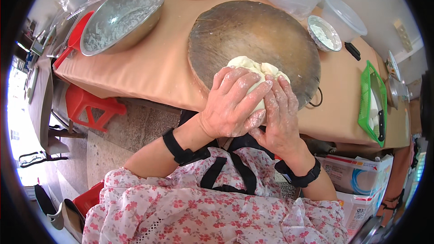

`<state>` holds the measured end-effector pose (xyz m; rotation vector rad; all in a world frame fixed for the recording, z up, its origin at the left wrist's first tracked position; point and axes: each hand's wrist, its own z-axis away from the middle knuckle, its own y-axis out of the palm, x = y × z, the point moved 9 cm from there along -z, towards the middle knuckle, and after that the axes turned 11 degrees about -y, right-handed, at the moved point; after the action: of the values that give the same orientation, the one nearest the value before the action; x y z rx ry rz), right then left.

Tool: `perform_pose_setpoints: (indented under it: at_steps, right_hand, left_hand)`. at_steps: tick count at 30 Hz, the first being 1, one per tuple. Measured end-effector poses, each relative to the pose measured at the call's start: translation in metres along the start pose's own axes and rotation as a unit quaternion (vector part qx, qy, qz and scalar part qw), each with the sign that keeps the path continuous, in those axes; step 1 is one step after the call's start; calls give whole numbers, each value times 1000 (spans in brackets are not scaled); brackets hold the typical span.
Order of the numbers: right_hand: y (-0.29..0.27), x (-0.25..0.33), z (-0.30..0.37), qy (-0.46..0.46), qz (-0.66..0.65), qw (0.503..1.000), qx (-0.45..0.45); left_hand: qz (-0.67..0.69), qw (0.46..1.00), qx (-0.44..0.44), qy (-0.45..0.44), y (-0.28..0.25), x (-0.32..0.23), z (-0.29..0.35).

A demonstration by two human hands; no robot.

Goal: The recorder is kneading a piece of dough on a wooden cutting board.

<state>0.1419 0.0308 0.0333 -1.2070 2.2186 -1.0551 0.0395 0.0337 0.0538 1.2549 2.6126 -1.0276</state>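
Both my hands press around a pale lump of dough at the near edge of a round wooden board. My left hand covers its left side, fingers bent over the top. From the right, my right hand closes against it, the fingertips of both hands nearly meeting. Flour whitens my fingers and knuckles. The dough's top bulges in uneven folds beyond my fingertips; its underside is hidden by my hands.
A floury metal basin stands at the left, beside a red-handled item. Right of the board are a small bowl of flour and a green basket holding a knife. A red stool stands below the table's left side.
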Motion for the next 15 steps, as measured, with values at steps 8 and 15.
perform_pose_setpoints:
  at_steps: [8, 15]
  right_hand:
    - [1, -35, -35, 58, -59, 996, 16]
    - [21, -91, -61, 163, -177, 968, 72]
  left_hand:
    - [36, 995, 44, -78, 13, 32, -38]
    - [102, 956, 116, -249, 48, 89, -73]
